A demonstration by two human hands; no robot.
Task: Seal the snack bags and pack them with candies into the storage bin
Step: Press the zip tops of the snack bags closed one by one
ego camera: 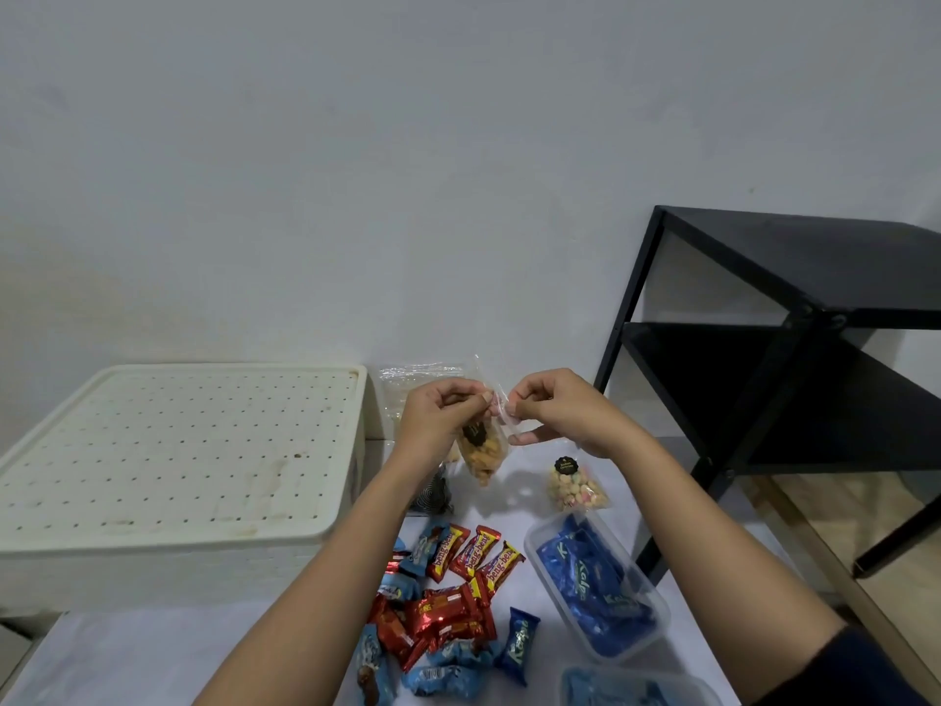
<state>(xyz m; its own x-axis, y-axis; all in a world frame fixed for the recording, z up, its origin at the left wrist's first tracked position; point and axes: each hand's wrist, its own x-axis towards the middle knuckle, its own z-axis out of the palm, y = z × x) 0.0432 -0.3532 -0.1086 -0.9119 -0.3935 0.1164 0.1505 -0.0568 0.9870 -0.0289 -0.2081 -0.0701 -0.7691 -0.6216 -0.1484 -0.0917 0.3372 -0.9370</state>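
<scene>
I hold a small clear snack bag of orange-brown snacks above the table, its top edge pinched between both hands. My left hand grips the top from the left, my right hand from the right. A second clear bag of pale round snacks lies on the table to the right. Red and blue wrapped candies lie scattered in front of me. The cream storage bin stands at the left with its perforated lid on.
A clear tub of blue candies sits at the right, another tub at the bottom edge. More clear bags lie behind my hands by the wall. A black metal shelf stands at the right.
</scene>
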